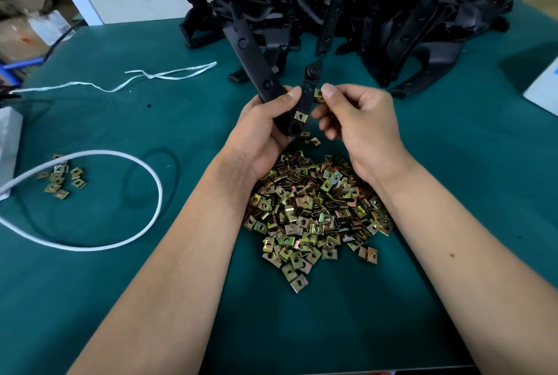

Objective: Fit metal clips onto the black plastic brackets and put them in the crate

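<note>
Two items in my hands, stock on the bench [126, 269] around them. Item one, bracket [270, 84]: black plastic, long and forked, held up over the bench in my left hand [265, 130], fingers and thumb wrapped round its lower end; one clip already sits on the narrow arm near my thumb. Judged stiff and light, matt enough not to slip; best gripped low on the thick arm, as now, leaving the thin arm's edge free. Item two, clip [318, 94]: small folded brass-coloured metal, pinched between thumb and forefinger of my right hand [359, 124], touching the edge of the narrow arm above the fitted one. Judged springy, thin, sharp-edged and easily dropped; hold by the flat sides, open mouth toward the plastic, and push square or it may skew. Loose clips [317, 211]: a large heap just below my wrists, a few more [60, 178] well apart at left inside a white cable [120, 202]. Bracket pile [377, 6]: tangled at the far edge, likely to snag when lifted. Crate: not in view.
</note>
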The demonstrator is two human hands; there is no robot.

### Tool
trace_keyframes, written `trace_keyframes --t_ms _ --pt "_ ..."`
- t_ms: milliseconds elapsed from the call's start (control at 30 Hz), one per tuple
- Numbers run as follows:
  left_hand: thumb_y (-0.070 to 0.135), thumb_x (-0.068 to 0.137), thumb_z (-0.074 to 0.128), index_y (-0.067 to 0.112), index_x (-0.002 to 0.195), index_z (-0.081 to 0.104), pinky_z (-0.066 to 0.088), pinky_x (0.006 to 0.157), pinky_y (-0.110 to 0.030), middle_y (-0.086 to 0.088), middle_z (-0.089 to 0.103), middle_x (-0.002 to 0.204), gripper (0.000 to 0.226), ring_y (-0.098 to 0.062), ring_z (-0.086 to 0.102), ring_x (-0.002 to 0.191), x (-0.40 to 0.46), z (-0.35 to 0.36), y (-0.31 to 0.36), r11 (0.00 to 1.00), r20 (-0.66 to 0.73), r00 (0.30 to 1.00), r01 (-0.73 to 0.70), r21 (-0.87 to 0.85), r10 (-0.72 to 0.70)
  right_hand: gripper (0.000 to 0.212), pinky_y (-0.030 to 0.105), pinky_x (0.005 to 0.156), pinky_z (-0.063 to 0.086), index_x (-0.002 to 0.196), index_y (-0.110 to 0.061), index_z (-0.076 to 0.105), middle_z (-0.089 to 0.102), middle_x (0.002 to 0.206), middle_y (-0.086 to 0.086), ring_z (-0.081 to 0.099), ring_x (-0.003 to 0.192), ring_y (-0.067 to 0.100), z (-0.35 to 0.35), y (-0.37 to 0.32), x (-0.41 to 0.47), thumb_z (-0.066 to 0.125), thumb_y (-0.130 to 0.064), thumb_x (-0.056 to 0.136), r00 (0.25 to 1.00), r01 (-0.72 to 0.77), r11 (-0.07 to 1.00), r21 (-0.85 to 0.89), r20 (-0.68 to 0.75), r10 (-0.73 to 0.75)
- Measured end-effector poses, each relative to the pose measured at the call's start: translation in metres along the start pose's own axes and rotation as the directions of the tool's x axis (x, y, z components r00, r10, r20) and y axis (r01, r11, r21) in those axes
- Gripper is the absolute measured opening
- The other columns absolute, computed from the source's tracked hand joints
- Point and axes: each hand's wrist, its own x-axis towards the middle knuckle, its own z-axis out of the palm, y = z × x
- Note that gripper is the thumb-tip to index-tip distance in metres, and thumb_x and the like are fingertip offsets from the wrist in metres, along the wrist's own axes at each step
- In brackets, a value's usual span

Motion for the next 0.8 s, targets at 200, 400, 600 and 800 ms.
trace_keyframes --t_ms 200,400,600,800 --pt "0.012 0.095 0.067 0.011 0.102 0.064 0.060 0.073 -0.029 -0.006 0.075 0.095 0.008 -0.017 0.072 0.084 0.0003 0.0011 -0.0005 1.000 0.033 0.999 0.005 0.025 -0.006 0.019 0.020 0.045 0.040 0.088 -0.006 0.070 0.068 0.065 0.001 0.056 0.055 0.010 0.0035 0.0003 -0.0016 0.062 -0.015 0.103 0.997 -0.041 0.994 0.097 -0.068 0.047" --pt "0.010 0.095 0.068 0.006 0.111 0.058 0.058 0.077 -0.035 -0.015 0.067 0.099 0.019 -0.026 0.068 0.088 0.0016 0.0029 -0.0016 0.993 0.010 1.000 -0.001 0.117 -0.001 0.024 0.020 0.042 0.036 0.080 -0.013 0.072 0.061 0.059 -0.003 0.050 0.051 0.009 0.0076 0.0018 -0.0033 0.064 -0.021 0.101 0.995 -0.023 0.999 -0.036 -0.099 0.019" --pt "0.011 0.095 0.067 0.006 0.113 0.058 0.058 0.077 -0.034 -0.018 0.064 0.105 0.021 -0.027 0.065 0.091 0.0010 0.0033 -0.0008 0.991 -0.002 1.000 0.002 0.132 -0.002 0.027 0.021 0.044 0.038 0.079 -0.014 0.074 0.063 0.060 -0.001 0.052 0.052 0.010 0.0073 -0.0012 -0.0035 0.062 -0.021 0.102 0.997 0.005 0.994 -0.107 -0.079 -0.013" --pt "0.005 0.094 0.069 0.006 0.117 0.057 0.057 0.077 -0.038 -0.015 0.065 0.103 0.027 -0.028 0.065 0.090 0.0012 0.0087 -0.0010 0.996 -0.109 0.994 -0.012 0.085 0.021 0.039 0.023 0.045 0.033 0.090 0.010 0.067 0.059 0.063 0.005 0.046 0.053 0.012 0.0062 -0.0004 -0.0042 0.057 -0.024 0.105 0.997 -0.060 0.994 -0.086 -0.059 0.055"
